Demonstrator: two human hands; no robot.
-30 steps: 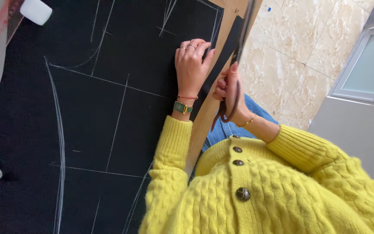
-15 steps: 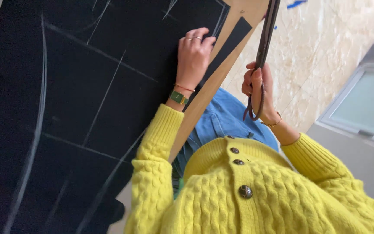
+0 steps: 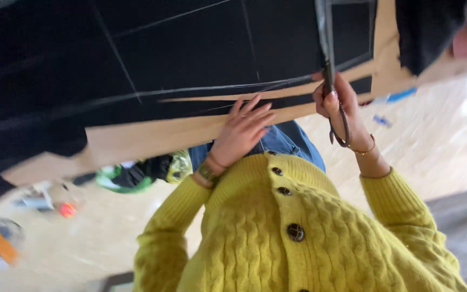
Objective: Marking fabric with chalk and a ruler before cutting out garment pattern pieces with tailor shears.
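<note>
— At the desk's (image 3: 152, 138) near edge, where are the hands?

— Left hand (image 3: 242, 130) lies with fingers spread and open, fingertips resting on the narrow strip of black fabric (image 3: 190, 48) along that edge. It grips nothing.

— And the other?

— Right hand (image 3: 337, 105) is closed around the handles of a pair of long scissors (image 3: 326, 48), fingers through the loops. The blades run up and away from the hand, across the dark cloth.

— Where does the cloth lie relative to both hands?

— It covers most of the desk beyond them, marked with pale chalk lines. A cut slit shows the bare desk between the main piece and the strip under the left fingertips; the right hand sits just beside the end of that strip, to the right of the left hand.

— Are the blades open?

— Too blurred to tell.

— Anything else?

— Yellow knitted cardigan (image 3: 298, 232) with dark buttons, a watch (image 3: 207, 172) on the left wrist, a thin bracelet (image 3: 364, 150) on the right.
</note>
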